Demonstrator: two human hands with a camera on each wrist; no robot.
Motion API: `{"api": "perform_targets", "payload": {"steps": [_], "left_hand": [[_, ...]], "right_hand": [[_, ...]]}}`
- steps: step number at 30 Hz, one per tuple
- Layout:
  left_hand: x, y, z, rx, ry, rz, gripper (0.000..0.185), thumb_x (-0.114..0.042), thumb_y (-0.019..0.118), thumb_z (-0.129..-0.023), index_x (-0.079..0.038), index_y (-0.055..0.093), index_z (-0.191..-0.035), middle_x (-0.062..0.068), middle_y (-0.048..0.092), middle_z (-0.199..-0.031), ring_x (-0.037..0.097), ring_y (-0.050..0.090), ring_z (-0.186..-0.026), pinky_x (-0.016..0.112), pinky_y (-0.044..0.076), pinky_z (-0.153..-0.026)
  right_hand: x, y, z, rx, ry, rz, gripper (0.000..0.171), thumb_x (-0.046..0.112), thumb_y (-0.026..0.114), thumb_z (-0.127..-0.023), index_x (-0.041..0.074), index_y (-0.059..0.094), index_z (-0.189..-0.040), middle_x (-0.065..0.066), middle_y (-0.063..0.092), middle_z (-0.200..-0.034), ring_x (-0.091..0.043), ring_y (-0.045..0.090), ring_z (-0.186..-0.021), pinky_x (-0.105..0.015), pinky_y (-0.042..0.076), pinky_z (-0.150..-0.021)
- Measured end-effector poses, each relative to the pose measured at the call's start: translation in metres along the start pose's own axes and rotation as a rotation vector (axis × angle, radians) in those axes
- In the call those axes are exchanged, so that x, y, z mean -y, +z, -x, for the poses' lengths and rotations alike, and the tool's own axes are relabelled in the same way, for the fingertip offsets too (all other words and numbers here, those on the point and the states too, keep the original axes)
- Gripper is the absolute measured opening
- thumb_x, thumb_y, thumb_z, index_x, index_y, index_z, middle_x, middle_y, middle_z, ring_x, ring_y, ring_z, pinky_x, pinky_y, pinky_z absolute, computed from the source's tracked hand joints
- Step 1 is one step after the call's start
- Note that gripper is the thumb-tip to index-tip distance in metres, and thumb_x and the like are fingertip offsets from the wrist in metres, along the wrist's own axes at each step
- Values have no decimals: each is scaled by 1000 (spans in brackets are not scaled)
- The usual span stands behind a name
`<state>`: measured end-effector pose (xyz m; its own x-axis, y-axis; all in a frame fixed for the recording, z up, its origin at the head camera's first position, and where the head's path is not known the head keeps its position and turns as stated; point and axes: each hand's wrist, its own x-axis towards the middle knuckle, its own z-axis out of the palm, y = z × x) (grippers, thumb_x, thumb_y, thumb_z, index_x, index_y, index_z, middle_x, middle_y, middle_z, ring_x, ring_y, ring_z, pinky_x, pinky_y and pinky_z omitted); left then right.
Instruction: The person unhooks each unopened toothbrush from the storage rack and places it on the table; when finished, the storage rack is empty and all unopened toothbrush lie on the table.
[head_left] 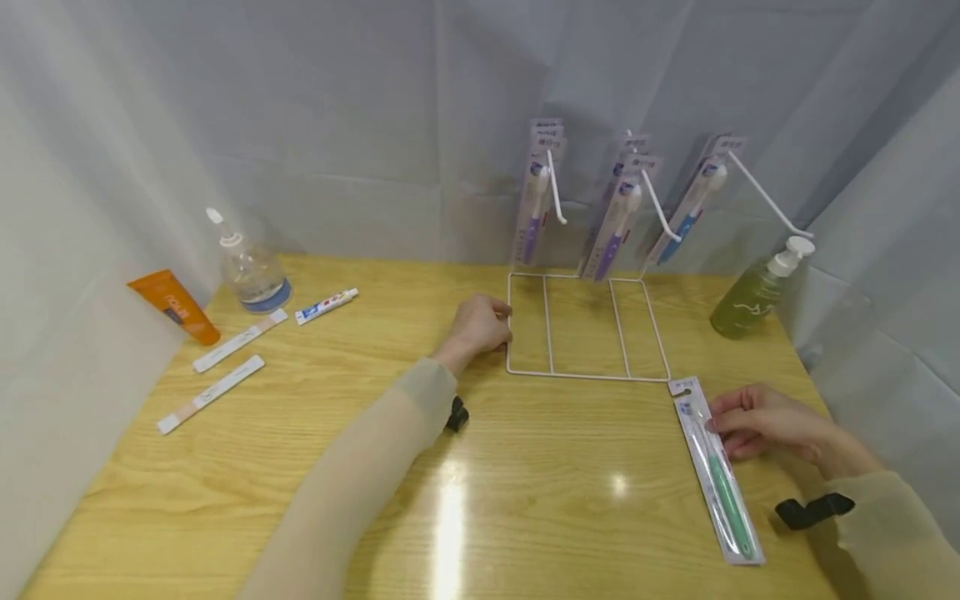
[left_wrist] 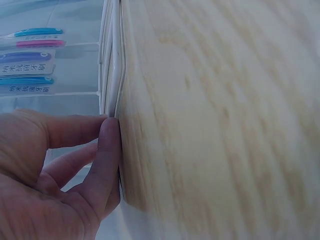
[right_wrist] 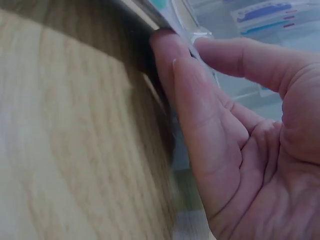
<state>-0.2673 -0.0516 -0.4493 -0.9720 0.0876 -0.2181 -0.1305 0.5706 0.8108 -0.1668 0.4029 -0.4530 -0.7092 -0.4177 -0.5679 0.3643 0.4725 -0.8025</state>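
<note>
A white wire display rack [head_left: 588, 377] stands at the back of the table, and my left hand [head_left: 480, 325] pinches its left base wire between thumb and fingers. The left wrist view shows the fingertips at the rack's wire [left_wrist: 116, 75], low against the wood. On the right, my right hand [head_left: 768, 421] holds a packaged green toothbrush [head_left: 723, 483] by its long right edge. The pack's top end reaches the rack's front right corner. From the rack's hooks hang packaged toothbrushes: purple ones at left [head_left: 534, 208] and middle [head_left: 613, 225], a blue one [head_left: 686, 221] at right.
At right stands a green pump bottle [head_left: 746, 296]. Left of the rack are a clear pump bottle [head_left: 255, 271], an orange tube [head_left: 176, 308], a small toothpaste tube [head_left: 327, 306] and two slim white packets [head_left: 240, 340]. Curtains [head_left: 337, 125] hang behind the table.
</note>
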Motion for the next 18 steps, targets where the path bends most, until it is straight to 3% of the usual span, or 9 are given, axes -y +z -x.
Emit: {"api": "perform_targets", "payload": {"steps": [5, 12, 13, 15, 18], "left_hand": [[-1, -1, 0, 4, 4, -15, 56, 8, 74, -88, -2, 75, -143, 20, 83, -127, 8, 69, -63, 18, 64, -60], [23, 9, -33, 26, -10, -12, 58, 3, 77, -83, -7, 78, -140, 15, 85, -122, 11, 75, -63, 23, 67, -61], [20, 8, -32, 29, -21, -14, 58, 4, 76, -84, -6, 77, -141, 16, 85, -123, 12, 76, -64, 25, 68, -62], [30, 13, -45, 19, -18, -27, 58, 2, 76, -82, -8, 78, -139, 14, 86, -119, 12, 76, -63, 25, 68, -60], [31, 13, -45, 14, -21, -28, 58, 3, 76, -82, -9, 79, -138, 12, 87, -117, 11, 76, -62, 24, 67, -60]], "right_hand": [[2, 6, 1, -82, 30, 123, 17, 15, 72, -107, 0, 75, -113, 7, 79, -82, -4, 76, -71, -21, 68, -64], [29, 7, 4, -214, 96, 398, 27, 23, 74, -104, -2, 81, -101, 1, 76, -72, -10, 74, -63, -27, 68, -59], [37, 4, 4, -242, 80, 438, 29, 24, 73, -105, -3, 81, -99, 0, 76, -72, -11, 73, -63, -28, 68, -59], [54, -2, 2, -319, 14, 510, 33, 25, 71, -106, -7, 80, -103, -4, 79, -76, -11, 74, -63, -28, 67, -58], [82, -14, -7, -480, -170, 530, 36, 22, 69, -109, -12, 77, -119, -4, 84, -87, -6, 75, -67, -25, 67, -60]]}}
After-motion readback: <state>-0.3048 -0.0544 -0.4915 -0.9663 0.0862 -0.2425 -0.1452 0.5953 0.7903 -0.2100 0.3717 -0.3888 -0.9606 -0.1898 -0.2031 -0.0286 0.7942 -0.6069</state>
